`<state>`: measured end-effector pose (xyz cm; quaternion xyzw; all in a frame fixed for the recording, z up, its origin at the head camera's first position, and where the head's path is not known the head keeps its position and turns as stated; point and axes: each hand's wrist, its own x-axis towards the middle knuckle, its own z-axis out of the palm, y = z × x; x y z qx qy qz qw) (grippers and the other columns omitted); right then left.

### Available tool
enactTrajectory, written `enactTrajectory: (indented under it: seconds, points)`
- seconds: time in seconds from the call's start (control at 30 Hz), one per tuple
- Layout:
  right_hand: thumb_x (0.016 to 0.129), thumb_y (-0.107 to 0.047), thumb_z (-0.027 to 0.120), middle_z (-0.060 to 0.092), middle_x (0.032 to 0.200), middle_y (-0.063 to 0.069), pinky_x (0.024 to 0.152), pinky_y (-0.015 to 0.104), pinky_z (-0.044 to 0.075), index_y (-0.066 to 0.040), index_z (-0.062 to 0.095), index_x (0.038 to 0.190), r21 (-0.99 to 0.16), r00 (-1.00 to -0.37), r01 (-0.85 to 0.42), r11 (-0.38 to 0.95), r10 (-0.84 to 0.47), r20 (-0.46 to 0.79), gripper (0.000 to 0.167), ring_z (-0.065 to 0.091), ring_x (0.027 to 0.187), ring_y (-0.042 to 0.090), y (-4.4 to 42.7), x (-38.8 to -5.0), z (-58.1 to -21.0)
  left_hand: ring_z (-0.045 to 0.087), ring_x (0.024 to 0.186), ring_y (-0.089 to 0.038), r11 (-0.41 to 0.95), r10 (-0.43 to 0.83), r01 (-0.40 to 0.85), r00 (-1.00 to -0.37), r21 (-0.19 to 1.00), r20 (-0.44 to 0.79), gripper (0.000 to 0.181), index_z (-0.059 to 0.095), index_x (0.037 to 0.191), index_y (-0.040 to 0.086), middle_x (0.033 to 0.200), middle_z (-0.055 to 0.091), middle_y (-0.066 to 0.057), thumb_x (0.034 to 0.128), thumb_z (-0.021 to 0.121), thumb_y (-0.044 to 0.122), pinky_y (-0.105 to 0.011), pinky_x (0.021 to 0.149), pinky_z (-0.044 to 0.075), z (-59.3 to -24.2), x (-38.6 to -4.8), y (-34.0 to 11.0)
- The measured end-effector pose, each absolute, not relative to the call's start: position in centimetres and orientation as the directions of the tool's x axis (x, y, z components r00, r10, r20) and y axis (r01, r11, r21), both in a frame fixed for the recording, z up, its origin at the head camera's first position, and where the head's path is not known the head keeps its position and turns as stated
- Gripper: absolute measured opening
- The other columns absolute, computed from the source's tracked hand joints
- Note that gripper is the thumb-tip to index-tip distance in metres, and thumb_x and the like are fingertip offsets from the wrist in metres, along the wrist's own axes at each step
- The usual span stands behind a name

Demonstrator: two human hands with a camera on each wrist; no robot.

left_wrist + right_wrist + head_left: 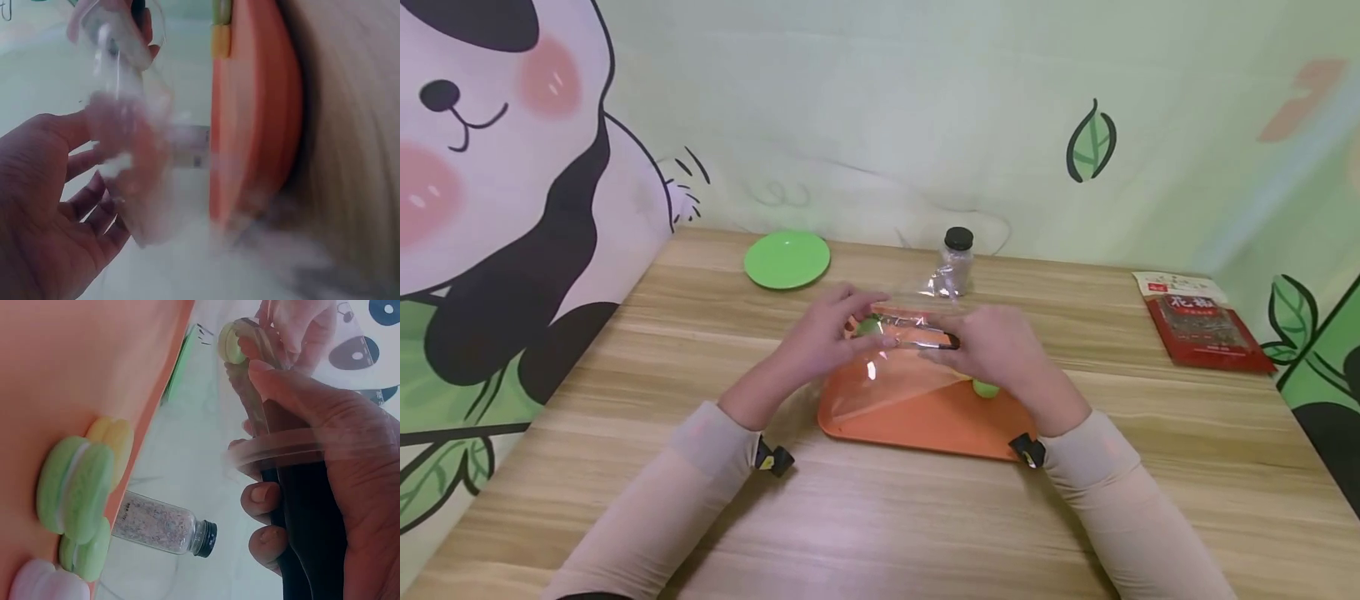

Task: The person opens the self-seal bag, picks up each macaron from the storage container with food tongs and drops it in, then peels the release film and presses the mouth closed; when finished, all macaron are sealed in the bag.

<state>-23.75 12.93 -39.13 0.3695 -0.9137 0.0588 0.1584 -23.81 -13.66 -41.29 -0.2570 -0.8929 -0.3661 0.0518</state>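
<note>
"Holding what?"

"My right hand [1007,348] grips black-handled tongs [303,512], green macaron [231,344] at their tips; my left hand [827,335] seems to pinch a clear plastic bag [872,368], though that's blurred."

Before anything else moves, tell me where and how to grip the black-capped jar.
Take the jar just under its black cap, probably from its right: it stands upright, its sides are rounded, and the clear plastic bag overlaps its lower left in the head view.
</note>
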Motion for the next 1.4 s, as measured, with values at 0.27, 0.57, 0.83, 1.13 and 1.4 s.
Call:
enactTrajectory:
  seconds: [0.27, 0.57, 0.83, 1.13, 1.4]
  points:
    - [0.085, -0.052, 0.076, 0.038, 0.046, -0.009, 0.037, 0.031, 0.033, -0.024, 0.076, 0.109, 0.077, -0.658, -0.682, 0.727, -0.656, 0.369, 0.037, 0.045, 0.045, 0.012, 12.6, -23.6, -39.6, 0.051, 0.105, -0.018, 0.618, 0.405, 0.551, -0.835, 0.561, 0.373, 0.029, 0.078, 0.114, 0.015, 0.118, 0.058, 0.0, 0.0887, 0.079, 0.028, -0.033, 0.083, 0.049, -41.9, -23.6, -13.1]
    - [0.086, -0.056, 0.074, 0.04, 0.048, -0.009, 0.039, 0.031, 0.032, -0.027, 0.074, 0.113, -0.015, -0.702, -0.672, 0.741, -0.63, 0.332, 0.039, 0.045, 0.047, 0.013, 12.3, -23.7, -40.1, 0.061, 0.097, -0.011, 0.433, 0.378, 0.639, -0.769, 0.636, 0.515, 0.009, 0.081, 0.099, 0.016, 0.1, 0.07, 0.008, 0.0906, 0.077, 0.016, -0.033, 0.082, 0.053, -41.7, -23.3, -12.7]
    - [0.082, -0.056, 0.077, 0.042, 0.05, -0.009, 0.038, 0.034, 0.036, -0.023, 0.064, 0.074, -0.034, -0.747, -0.62, 0.784, -0.577, 0.331, 0.037, 0.048, 0.047, 0.015, 11.5, -23.5, -39.9, 0.06, 0.108, -0.017, 0.245, 0.417, 0.698, -0.703, 0.673, 0.577, 0.011, 0.081, 0.098, 0.01, 0.106, 0.073, 0.001, 0.0891, 0.076, 0.005, -0.033, 0.092, 0.051, -41.6, -23.3, -12.5]
    - [0.086, -0.058, 0.072, 0.048, 0.053, -0.008, 0.042, 0.034, 0.038, -0.021, 0.062, 0.074, -0.14, -0.827, -0.549, 0.824, -0.512, 0.234, 0.04, 0.05, 0.05, 0.014, 9.2, -24.5, -39.1, 0.06, 0.107, -0.017, 0.264, 0.382, 0.693, -0.713, 0.67, 0.587, 0.014, 0.081, 0.099, 0.011, 0.106, 0.073, 0.002, 0.088, 0.077, 0.005, -0.031, 0.089, 0.052, -41.6, -24.4, -14.3]
    - [0.085, -0.067, 0.067, 0.057, 0.07, -0.006, 0.046, 0.032, 0.04, -0.021, 0.066, 0.124, -0.178, -0.841, -0.539, 0.823, -0.516, 0.161, 0.06, 0.052, 0.057, 0.014, 9.8, -25.6, -38.2, 0.062, 0.1, -0.016, 0.444, 0.198, 0.636, -0.757, 0.632, 0.623, 0.011, 0.081, 0.096, 0.012, 0.099, 0.075, 0.002, 0.0857, 0.08, 0.009, -0.03, 0.087, 0.048, -41.2, -26.1, -17.3]
